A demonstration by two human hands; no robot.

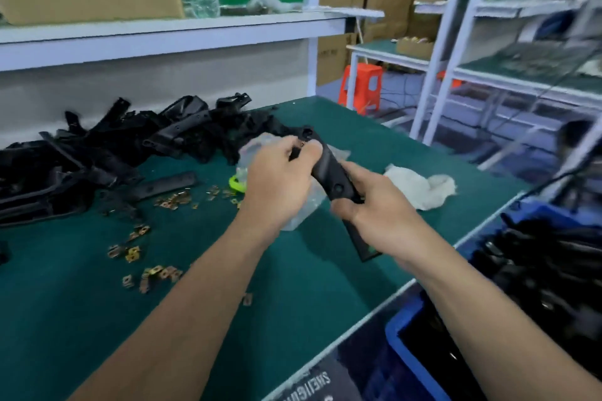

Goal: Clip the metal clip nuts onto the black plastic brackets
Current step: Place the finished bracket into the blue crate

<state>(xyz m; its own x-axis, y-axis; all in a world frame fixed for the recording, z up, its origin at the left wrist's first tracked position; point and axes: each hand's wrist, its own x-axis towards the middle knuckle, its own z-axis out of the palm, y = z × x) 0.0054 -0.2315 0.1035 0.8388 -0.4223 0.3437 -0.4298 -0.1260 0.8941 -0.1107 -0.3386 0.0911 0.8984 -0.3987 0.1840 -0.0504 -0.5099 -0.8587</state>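
Two bare hands are working a clip nut onto a black plastic bracket over a green worktable.

The left hand (277, 185) is pinching a small metal clip nut (301, 142), only partly visible, against the upper end of the bracket (332, 172). The right hand (374, 208) is curling its fingers round the bracket's lower half, thumb lying across the near face. The bracket is tilting diagonally, its lower end pointing toward the person. Both bare forearms are reaching forward and converging. A clear plastic bag (252, 150) is lying under the hands on the table (293, 296). Loose clip nuts (172, 200) are lying scattered to the left, near a pile of brackets (130, 146). A white cloth (420, 187) is lying to the right.
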